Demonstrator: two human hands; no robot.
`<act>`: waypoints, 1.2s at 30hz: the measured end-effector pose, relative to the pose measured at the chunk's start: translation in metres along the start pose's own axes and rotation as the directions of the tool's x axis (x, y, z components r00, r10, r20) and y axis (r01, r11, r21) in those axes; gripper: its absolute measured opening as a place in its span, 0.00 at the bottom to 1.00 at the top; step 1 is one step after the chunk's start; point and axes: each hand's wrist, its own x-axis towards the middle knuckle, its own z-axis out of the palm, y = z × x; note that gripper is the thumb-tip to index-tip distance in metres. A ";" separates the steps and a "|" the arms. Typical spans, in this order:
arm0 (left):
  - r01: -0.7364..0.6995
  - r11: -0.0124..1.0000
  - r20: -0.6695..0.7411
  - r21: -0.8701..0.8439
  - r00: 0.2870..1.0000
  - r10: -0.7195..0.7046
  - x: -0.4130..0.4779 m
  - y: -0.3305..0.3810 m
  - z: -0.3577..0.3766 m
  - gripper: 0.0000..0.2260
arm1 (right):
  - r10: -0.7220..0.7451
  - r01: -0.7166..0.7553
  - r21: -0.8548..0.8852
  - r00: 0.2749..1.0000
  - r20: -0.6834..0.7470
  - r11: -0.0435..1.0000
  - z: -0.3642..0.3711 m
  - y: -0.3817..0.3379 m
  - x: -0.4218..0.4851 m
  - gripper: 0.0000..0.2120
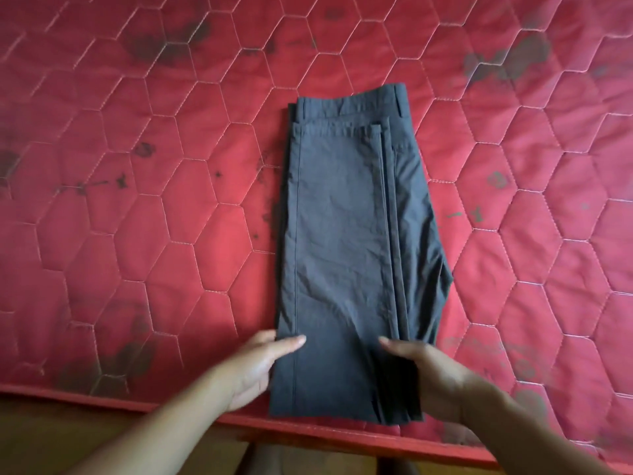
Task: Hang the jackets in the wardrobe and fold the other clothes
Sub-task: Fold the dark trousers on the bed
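Folded dark-grey woven trousers lie on a red hexagon-quilted mattress. The left hand and right hand pinch their near corners.

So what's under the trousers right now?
The red mattress lies under the trousers. The left hand and right hand grip the near edges, thumbs on top. Their other fingers seem tucked beneath, covered, as is anything else under the cloth.
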 end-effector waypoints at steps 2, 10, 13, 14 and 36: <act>-0.183 0.983 -0.068 -0.017 0.981 0.181 0.019 0.032 0.007 0.16 | -0.080 0.080 0.015 0.996 0.035 0.997 0.005 -0.038 0.010 0.21; -0.626 0.770 -0.243 0.122 0.733 0.635 0.100 0.212 0.024 0.30 | -0.612 0.594 -0.173 0.788 -0.075 0.786 0.060 -0.213 0.056 0.08; -0.654 0.730 -0.223 0.195 0.696 0.683 0.105 0.247 0.026 0.17 | -0.708 0.692 -0.158 0.702 -0.079 0.704 0.072 -0.251 0.050 0.10; -0.663 0.721 -0.213 0.200 0.689 0.693 0.107 0.255 0.027 0.12 | -0.733 0.713 -0.177 0.673 -0.100 0.679 0.074 -0.260 0.049 0.09; -0.019 -0.314 0.289 0.949 0.447 0.846 0.090 0.151 0.039 0.31 | -0.830 -0.116 -0.852 0.328 0.452 -0.510 0.025 -0.157 0.072 0.32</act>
